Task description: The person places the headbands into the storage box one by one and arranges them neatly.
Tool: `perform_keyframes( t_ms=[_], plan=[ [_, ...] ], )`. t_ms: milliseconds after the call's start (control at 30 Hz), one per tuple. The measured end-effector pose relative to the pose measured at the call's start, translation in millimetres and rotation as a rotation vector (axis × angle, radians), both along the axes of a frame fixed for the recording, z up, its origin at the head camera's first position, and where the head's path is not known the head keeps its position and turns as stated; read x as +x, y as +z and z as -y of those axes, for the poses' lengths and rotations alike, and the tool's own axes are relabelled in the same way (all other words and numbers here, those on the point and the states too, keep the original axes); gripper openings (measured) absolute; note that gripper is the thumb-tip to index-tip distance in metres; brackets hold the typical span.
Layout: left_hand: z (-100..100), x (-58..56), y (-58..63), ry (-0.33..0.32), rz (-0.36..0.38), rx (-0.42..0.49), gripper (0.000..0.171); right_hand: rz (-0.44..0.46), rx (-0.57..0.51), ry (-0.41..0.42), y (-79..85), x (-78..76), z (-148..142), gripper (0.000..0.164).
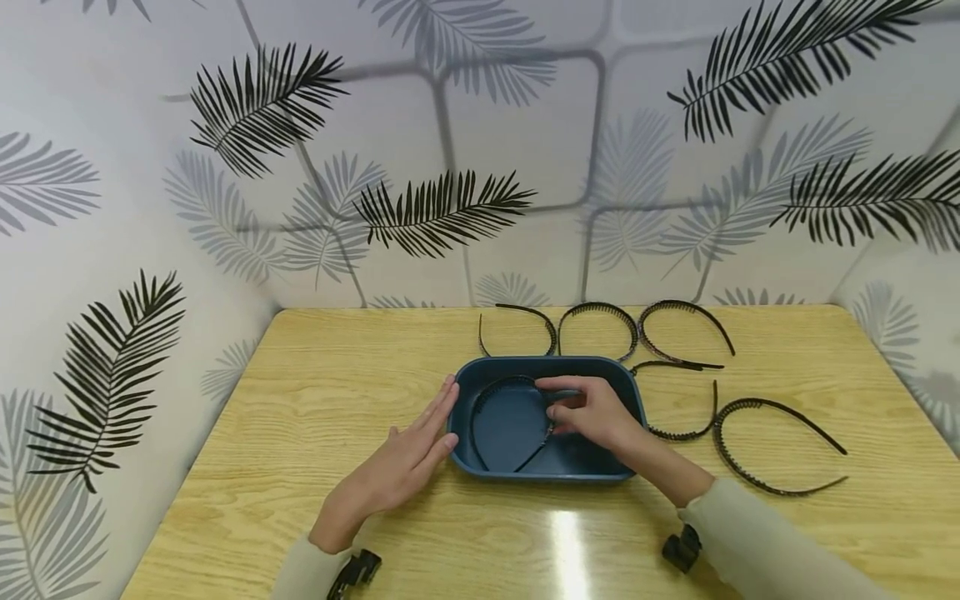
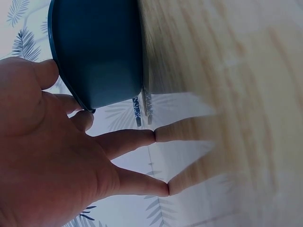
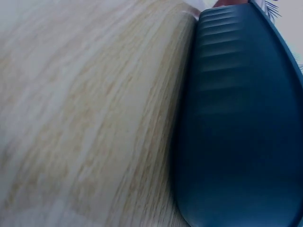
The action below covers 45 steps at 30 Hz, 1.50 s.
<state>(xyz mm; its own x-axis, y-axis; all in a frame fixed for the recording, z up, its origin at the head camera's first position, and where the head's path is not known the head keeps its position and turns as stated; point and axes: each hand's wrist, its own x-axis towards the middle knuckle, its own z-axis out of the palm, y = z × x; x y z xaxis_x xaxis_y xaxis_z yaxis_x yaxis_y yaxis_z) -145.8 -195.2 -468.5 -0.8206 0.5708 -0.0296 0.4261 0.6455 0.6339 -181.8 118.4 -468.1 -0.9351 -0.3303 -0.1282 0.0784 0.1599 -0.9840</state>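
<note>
A dark blue rectangular bin (image 1: 540, 477) stands on the table, with one black toothed headband (image 1: 474, 433) lying in its left half. Reaching over the bin's right side, my right hand (image 1: 592, 412) pinches the right side of that headband with curled fingers. My left hand (image 1: 408, 458) lies along the bin's left wall, its fingers straight and its thumb at the rim. In the left wrist view, two fingertips of the left hand (image 2: 61, 146) rest on the table and the others touch the bin's rim (image 2: 71, 90). The right wrist view shows only the bin's outer wall (image 3: 236, 132).
Behind the bin lie three headbands in a row, including a middle headband (image 1: 597, 307) and a right headband (image 1: 648, 329). Several more lie to the right, among them a wide headband (image 1: 723, 446). A leaf-patterned wall (image 1: 525, 275) borders the wooden table (image 1: 337, 375).
</note>
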Motion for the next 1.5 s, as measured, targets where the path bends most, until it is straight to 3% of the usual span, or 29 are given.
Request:
perform_keyframes(
  t_ms=[467, 733, 1033, 1267, 1500],
  plan=[
    [-1, 0.3, 1.1, 0.006, 0.001, 0.006, 0.065, -0.014, 0.074, -0.005, -0.1, 1.0, 2, 0.045],
    [1, 0.7, 1.2, 0.011, -0.009, 0.001, 0.064, -0.081, 0.271, -0.016, 0.1, 0.1, 3, 0.042],
    [-1, 0.3, 0.5, 0.004, -0.013, 0.019, 0.064, -0.08, 0.247, -0.027, 1.3, 1.1, 2, 0.041],
    [-1, -0.2, 0.8, 0.002, -0.019, 0.009, 0.064, -0.053, 0.137, -0.023, 4.0, 3.0, 0, 0.041],
    [0, -0.3, 0.4, 0.0, -0.016, 0.007, 0.064, -0.09, 0.038, -0.021, 15.5, 8.7, -10, 0.038]
  ],
)
